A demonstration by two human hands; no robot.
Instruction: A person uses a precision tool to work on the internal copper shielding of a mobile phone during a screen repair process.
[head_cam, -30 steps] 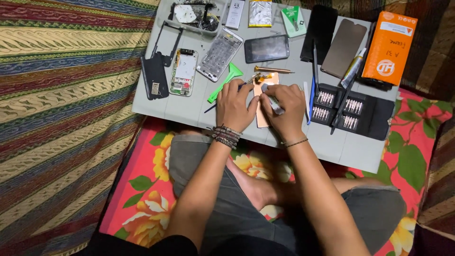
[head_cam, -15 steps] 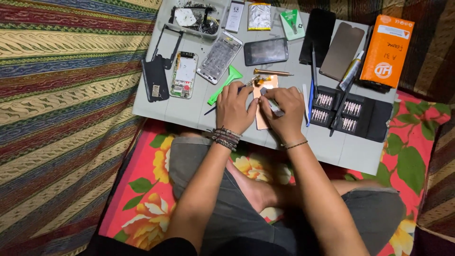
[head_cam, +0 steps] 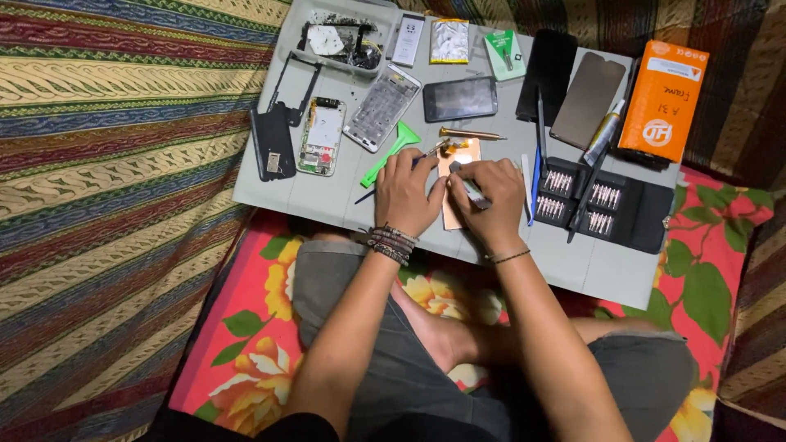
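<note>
Both forearms reach forward. The left hand (head_cam: 407, 191) and right hand (head_cam: 491, 196) lie close together, fingers curled, perhaps pinching.

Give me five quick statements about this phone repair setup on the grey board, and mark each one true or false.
1. Both hands, left hand and right hand, rest on the copper-coloured phone part. True.
2. The orange box lies at the board's left end. False: it lies at the right end.
3. The green plastic pry tool lies just left of the left hand. True.
4. The black screwdriver bit case is closed. False: it lies open, its bits showing.
5. The left wrist is bare. False: it wears several bracelets.
</note>
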